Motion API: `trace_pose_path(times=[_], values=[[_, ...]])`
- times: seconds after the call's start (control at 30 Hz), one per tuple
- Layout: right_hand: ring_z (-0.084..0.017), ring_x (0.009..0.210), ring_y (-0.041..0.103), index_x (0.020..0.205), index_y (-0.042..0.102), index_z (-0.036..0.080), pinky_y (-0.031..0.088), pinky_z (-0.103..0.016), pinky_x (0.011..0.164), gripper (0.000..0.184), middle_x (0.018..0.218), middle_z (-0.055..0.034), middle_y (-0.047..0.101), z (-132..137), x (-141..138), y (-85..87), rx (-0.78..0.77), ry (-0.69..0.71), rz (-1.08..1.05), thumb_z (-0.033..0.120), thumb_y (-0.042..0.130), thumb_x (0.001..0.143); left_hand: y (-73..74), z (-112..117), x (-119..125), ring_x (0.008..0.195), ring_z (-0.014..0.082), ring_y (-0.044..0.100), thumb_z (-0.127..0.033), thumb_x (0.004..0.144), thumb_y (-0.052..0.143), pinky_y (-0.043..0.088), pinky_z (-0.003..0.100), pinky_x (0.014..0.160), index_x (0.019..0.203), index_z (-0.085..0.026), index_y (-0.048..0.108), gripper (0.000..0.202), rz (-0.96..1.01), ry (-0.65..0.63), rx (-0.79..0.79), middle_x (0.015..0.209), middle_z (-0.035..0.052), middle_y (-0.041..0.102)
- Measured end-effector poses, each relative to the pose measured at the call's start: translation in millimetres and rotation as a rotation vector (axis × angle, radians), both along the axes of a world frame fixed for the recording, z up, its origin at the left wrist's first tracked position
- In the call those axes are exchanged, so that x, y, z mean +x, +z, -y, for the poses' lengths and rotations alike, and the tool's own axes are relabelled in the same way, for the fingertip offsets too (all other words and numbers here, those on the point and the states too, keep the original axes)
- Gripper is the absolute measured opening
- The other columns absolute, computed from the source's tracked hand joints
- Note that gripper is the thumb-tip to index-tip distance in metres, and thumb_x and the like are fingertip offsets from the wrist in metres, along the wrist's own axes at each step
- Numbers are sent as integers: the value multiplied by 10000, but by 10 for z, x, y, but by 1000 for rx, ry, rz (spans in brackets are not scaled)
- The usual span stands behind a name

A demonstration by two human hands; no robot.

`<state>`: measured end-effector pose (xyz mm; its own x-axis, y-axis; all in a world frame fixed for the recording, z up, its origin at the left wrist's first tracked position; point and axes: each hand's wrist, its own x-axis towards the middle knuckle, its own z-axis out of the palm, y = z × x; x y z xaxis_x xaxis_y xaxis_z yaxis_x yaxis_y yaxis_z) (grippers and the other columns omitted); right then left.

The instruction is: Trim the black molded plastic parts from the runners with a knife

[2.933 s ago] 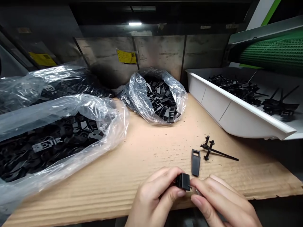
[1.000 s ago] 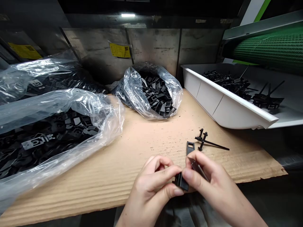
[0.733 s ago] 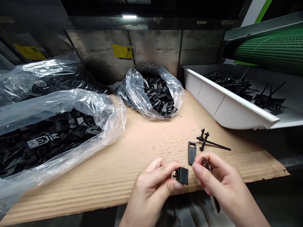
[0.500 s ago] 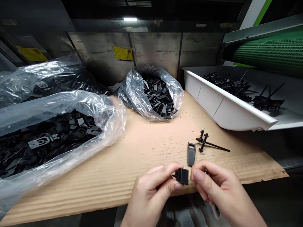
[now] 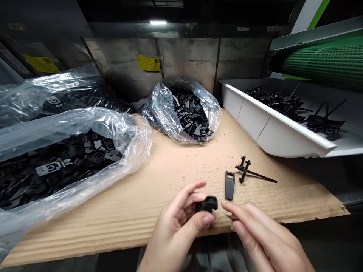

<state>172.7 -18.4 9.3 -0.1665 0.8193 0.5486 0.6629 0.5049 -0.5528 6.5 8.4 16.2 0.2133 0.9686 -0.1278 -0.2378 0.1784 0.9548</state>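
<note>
My left hand (image 5: 178, 223) pinches a small black plastic part (image 5: 208, 204) between thumb and fingers. A rounded, notched side of this part shows. To its right, my right hand (image 5: 261, 230) has its thumb and fingers closed on a thin dark piece (image 5: 230, 217); only a tip sticks out, so its kind is unclear. A small gap separates the two hands. Just beyond my right fingertips, a flat black tapered plastic piece with a square hole (image 5: 229, 186) lies on the cardboard (image 5: 170, 170). Behind that lies a black plastic sprue-like piece with a long thin stem (image 5: 253, 172).
An open clear bag (image 5: 121, 166) of black parts lies at left, with another bag (image 5: 65, 87) behind it. A third bag (image 5: 187, 113) stands at the back middle. At right is a white tray (image 5: 272, 128) of black assembled pieces, below a green roller-like surface (image 5: 326, 60).
My left hand has turned the black part, so its rounded side shows instead of a flat face. My right fingers have straightened, and the hand has shifted slightly down and left.
</note>
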Motion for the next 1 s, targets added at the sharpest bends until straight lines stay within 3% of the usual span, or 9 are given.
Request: trace_pose_path(times=[0.1,0.2,0.43,0.6,0.77,0.87,1.0], values=[[-161,751,671,1047,557,171,527,-203,671,263,869,-59,700,-34,-15,-38,106,17,8,81,529,801,29,-27,-25,824,147,609,-147,739,662,466,174,725,833,-244,694,139,-182,-34,140,855,-13,675],[-164,703,662,1008,550,183,521,-238,626,252,802,-55,689,-67,-64,-60,171,22,-27,51,528,794,54,-29,-46,825,154,598,-136,765,621,446,175,741,788,-214,693,109,-298,-28,289,826,-3,658],[-165,673,664,975,595,165,538,-234,609,265,788,-52,696,-114,-69,-27,192,60,42,35,556,747,56,-16,-39,818,147,599,-139,770,625,448,161,727,797,-230,689,114,-305,17,318,819,-18,666],[-156,673,657,989,584,215,530,-213,597,274,796,-34,686,-131,-88,-23,72,87,-106,51,526,777,44,-60,-32,827,154,609,-126,782,619,459,170,741,830,-246,705,155,-261,0,355,842,-16,680],[-105,529,625,693,593,239,479,-136,494,200,568,42,600,-175,-87,88,-170,208,-198,140,475,820,11,-59,-64,862,131,614,-97,802,604,452,145,779,901,-308,699,252,-208,-82,408,885,-49,683],[-86,486,597,693,588,244,465,-130,488,194,559,55,579,-184,-65,124,-192,229,-193,144,479,819,12,-47,-74,888,121,613,-89,812,592,446,133,802,921,-330,690,282,-204,-102,415,906,-64,682],[-101,628,640,790,593,275,482,-116,536,199,633,59,600,-174,-59,121,-157,220,-242,111,482,808,30,-46,-75,910,118,611,-101,814,595,446,124,804,905,-335,694,270,-203,-98,400,936,-74,683]])
